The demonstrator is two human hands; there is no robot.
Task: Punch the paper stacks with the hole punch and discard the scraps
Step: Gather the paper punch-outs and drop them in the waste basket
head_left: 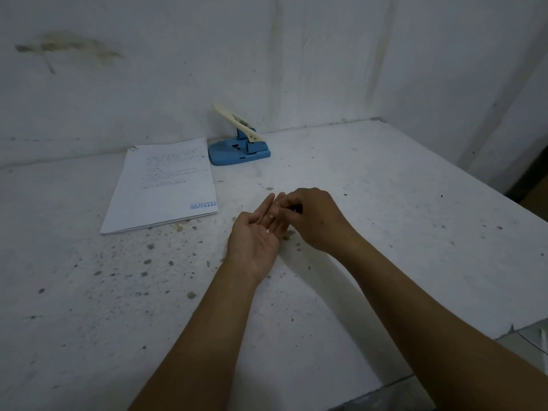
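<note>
Left hand (pixel 255 238) flat open, palm up, cradling tiny paper scraps (pixel 268 231); right hand (pixel 314 218) pinching over its fingers. Featherlight, easily scattered: cup, don't squeeze. Paper stack (pixel 163 188) and hole punch (pixel 238 143) near bench's (pixel 385 232) far edge.

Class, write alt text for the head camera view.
A person's left hand, palm up with tiny paper scraps, meets the right hand picking at it. Behind lie a paper stack and blue hole punch.
</note>
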